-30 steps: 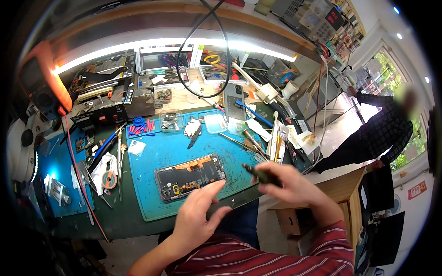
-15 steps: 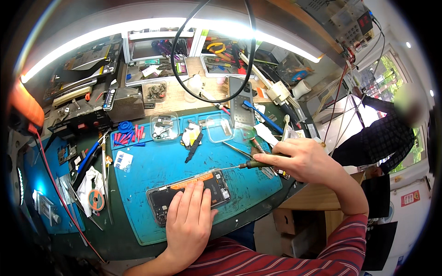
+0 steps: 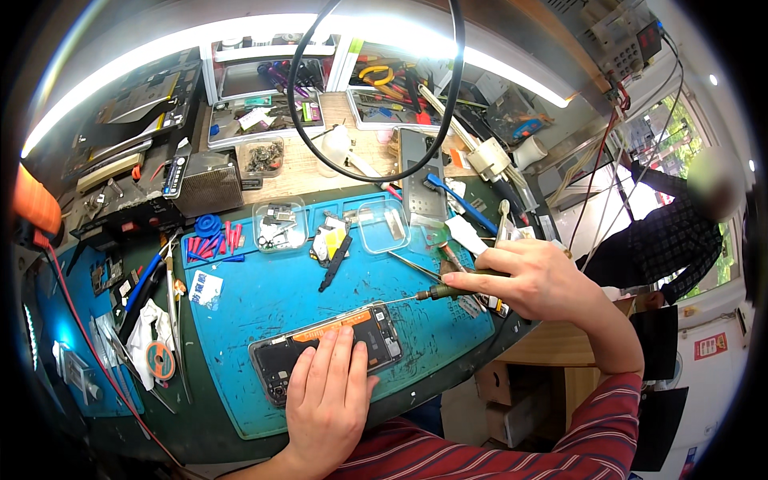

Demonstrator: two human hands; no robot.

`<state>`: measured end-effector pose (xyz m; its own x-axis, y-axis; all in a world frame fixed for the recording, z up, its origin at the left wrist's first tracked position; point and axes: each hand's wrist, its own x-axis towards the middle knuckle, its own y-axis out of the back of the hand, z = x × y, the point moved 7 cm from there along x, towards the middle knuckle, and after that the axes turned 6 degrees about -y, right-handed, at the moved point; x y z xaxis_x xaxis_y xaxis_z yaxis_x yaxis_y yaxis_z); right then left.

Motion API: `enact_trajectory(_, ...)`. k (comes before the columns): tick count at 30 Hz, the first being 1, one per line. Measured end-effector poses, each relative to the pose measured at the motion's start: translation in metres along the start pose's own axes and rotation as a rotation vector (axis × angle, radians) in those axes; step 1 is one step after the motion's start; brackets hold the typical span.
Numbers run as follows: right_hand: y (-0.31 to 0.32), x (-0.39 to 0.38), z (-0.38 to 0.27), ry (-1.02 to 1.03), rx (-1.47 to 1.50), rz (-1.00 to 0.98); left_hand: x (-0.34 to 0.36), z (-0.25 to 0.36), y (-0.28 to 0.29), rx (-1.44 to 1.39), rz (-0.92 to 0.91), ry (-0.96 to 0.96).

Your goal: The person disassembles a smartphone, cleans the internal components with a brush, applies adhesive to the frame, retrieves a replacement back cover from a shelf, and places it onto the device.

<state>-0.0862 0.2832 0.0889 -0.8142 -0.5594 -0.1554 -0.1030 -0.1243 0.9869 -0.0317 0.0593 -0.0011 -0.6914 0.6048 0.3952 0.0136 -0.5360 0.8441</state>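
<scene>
An opened smartphone (image 3: 276, 360) lies tilted on the blue work mat (image 3: 232, 320), its black inner parts and an orange strip showing. My left hand (image 3: 330, 400) rests flat on it, fingers outstretched and holding nothing. In my right hand (image 3: 532, 276) is a slim screwdriver-like tool (image 3: 436, 292) with a dark green handle, gripped by thumb and fingers. Its thin metal shaft points left, and the end reaches the phone's upper edge near the right corner. Whether the tip touches the phone is too small to tell.
Behind the phone stand a clear tub of small parts (image 3: 280, 228) and another clear tub (image 3: 384, 226). A black strip (image 3: 334, 264) lies between them. Tweezers, a solder wick spool (image 3: 161, 360) and a blue brush (image 3: 460, 202) lie around. A black cable loop (image 3: 298, 88) hangs overhead. Another person stands far right.
The view has shifted slightly. My left hand stays flat on the phone, and my right hand keeps the tool at nearly the same place by the phone's upper edge.
</scene>
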Motion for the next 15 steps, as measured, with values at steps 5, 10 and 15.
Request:
enact_trajectory(5, 0.0003, 0.0021, -0.0007, -0.007, -0.014, -0.032, 0.0000, 0.0010, 0.0005, 0.014, 0.010, -0.005)
enact_trajectory(10, -0.0005, 0.0034, 0.0000, -0.012, -0.024, -0.035, 0.0015, 0.0030, 0.0029, 0.038, 0.025, -0.008)
enact_trajectory(15, -0.0010, 0.0048, -0.0012, 0.010, 0.008, 0.000, 0.0020, 0.0033, 0.0023, 0.041, 0.020, -0.007)
